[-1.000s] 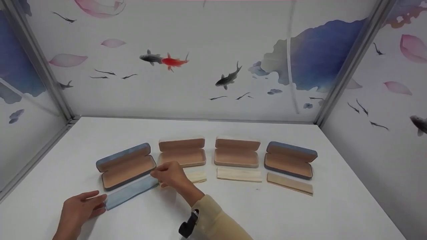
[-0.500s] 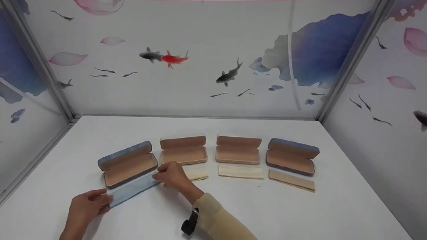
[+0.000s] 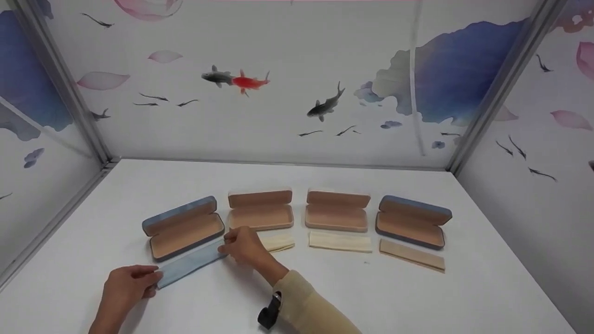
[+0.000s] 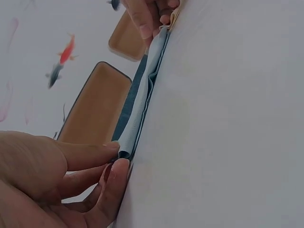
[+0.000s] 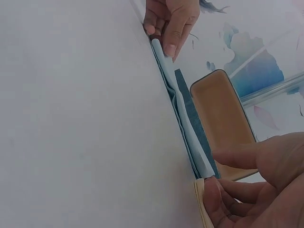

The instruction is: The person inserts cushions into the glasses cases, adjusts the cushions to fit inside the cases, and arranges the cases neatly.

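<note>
A folded light-blue cloth [image 3: 192,264] lies in front of the leftmost blue case [image 3: 185,234], which stands with its lid up and a tan inside. My left hand [image 3: 125,287] pinches the cloth's left end between thumb and fingers; the left wrist view shows this grip close up. At the other end, the thumb and fingers of my right hand [image 3: 246,248] hold the cloth. Its layered folds [image 4: 142,99] show along the near edge. A cream cloth [image 3: 278,242] sits partly hidden behind my right hand, and its end [image 5: 200,199] lies close by my fingers in the right wrist view.
Two pale cases [image 3: 261,218] [image 3: 336,219] and another blue case [image 3: 410,231] stand with lids up in an arc. Before them lie a cream cloth [image 3: 340,242] and a tan cloth [image 3: 412,256]. Patterned panels [image 3: 278,139] close off the white table [image 3: 417,306] at the back and sides.
My left hand has shifted slightly right and now overlaps the cloth's left end more closely. My right hand stays at the other end. The whole view has shifted a little.
</note>
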### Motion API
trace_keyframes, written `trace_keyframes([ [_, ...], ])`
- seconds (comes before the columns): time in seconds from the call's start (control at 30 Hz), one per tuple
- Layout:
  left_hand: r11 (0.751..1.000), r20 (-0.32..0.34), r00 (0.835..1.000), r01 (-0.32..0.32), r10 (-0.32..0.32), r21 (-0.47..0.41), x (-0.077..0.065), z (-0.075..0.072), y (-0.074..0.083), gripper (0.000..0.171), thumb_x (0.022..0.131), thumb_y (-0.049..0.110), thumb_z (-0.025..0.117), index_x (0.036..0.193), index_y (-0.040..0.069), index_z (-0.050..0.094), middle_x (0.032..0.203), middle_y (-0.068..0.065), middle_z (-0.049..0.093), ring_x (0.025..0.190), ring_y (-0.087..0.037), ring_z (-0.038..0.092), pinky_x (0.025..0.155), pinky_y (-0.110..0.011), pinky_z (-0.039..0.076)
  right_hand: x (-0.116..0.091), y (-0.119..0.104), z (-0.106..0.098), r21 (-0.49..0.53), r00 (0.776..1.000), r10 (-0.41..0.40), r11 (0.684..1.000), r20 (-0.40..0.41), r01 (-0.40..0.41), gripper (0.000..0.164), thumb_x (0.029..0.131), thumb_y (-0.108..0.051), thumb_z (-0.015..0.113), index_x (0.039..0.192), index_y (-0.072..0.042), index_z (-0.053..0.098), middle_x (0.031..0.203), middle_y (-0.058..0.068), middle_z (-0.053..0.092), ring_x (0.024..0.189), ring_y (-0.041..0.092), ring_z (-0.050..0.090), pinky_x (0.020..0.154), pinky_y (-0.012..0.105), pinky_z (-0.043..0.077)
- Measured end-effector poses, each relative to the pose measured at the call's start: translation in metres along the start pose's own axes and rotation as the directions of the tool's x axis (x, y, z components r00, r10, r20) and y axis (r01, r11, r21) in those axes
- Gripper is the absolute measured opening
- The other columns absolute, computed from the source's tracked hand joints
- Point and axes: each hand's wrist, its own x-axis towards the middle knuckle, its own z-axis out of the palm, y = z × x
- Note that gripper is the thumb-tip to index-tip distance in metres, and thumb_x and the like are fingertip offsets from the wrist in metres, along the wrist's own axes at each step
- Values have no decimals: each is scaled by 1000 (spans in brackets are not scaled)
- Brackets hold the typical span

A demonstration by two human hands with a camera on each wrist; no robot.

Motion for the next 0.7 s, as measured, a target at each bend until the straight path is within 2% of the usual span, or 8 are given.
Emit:
trace_keyframes([
  [0.17,1000,19,1000,23,-23,17,-2,0,2,41,96,13,66,130,-9,56,102,-20,65,76,-20,65,69,-25,58,-1,2,2,-3,1000,-12,1000,9,12,24,86,-5,77,109,0,75,89,-1,65,80,9,54,67,21,47],
  [0.43,999,41,999,2,0,-34,-9,-5,3,47,97,18,65,134,-8,52,109,-20,65,86,-21,62,72,-27,60,-2,3,3,30,999,-43,999,-10,43,11,87,-2,75,97,-5,78,89,-1,67,79,9,56,66,21,49],
  [0.7,990,13,1000,-1,3,-144,-13,-10,5,51,97,19,64,138,-5,48,99,-9,73,76,-11,68,67,-23,57,-1,1,1,67,998,-49,996,-44,52,4,86,-5,76,88,-8,76,79,-2,66,68,7,57,59,19,48],
])
